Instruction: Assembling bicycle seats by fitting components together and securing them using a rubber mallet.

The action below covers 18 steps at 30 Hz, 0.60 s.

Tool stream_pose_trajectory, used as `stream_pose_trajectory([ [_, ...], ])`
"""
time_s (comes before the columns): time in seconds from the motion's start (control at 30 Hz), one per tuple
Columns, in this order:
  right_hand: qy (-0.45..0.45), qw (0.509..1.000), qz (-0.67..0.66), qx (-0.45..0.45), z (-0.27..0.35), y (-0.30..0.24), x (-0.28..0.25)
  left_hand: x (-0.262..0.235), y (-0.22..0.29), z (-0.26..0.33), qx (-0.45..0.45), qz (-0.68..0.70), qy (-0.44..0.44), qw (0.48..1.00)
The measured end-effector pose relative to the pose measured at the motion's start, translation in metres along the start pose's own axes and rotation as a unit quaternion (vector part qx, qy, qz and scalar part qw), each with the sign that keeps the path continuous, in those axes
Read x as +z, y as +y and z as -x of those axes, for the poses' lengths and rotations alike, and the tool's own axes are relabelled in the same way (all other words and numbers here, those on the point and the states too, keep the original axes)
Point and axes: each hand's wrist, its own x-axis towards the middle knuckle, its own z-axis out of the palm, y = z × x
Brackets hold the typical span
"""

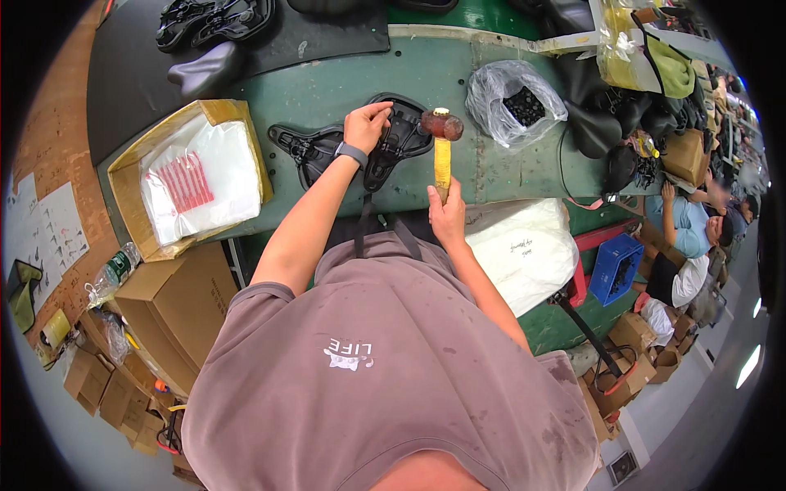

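Two black bicycle saddles lie underside up on the green bench in front of me, the left saddle (304, 155) partly behind my forearm and the right saddle (407, 141) beside it. Over the upper left part of the right saddle, my left hand (366, 129) is closed, thumb and fingers pinched together; whatever they may hold is too small to make out. My right hand (447, 217) grips the yellow handle of a mallet (443, 125). Its reddish-brown head is raised next to the right saddle's edge.
A clear plastic bag (490, 92) of small black parts sits to the right. On the left stands a carton (128, 178) lined with white plastic. More saddles (205, 72) rest on a black mat at the back left. Co-workers (686, 222) sit at far right, near a blue crate (616, 270).
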Motion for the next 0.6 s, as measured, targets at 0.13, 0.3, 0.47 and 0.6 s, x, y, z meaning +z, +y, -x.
stream_pose_trajectory([
  [0.13,-0.022,0.999,0.007,-0.023,-0.014,-0.020,0.003,-0.012,-0.021,-0.012,-0.005,0.085,-0.034,0.996],
  [0.3,-0.043,0.998,0.021,-0.044,-0.032,-0.048,0.007,-0.023,-0.017,-0.021,0.014,-0.002,-0.044,0.999],
  [0.47,-0.032,0.994,0.031,-0.099,-0.035,-0.071,0.006,-0.035,0.003,-0.023,-0.089,0.052,-0.148,0.984],
  [0.6,-0.028,0.983,0.013,-0.180,-0.030,-0.099,0.010,-0.045,-0.003,-0.023,-0.093,0.088,-0.176,0.976],
])
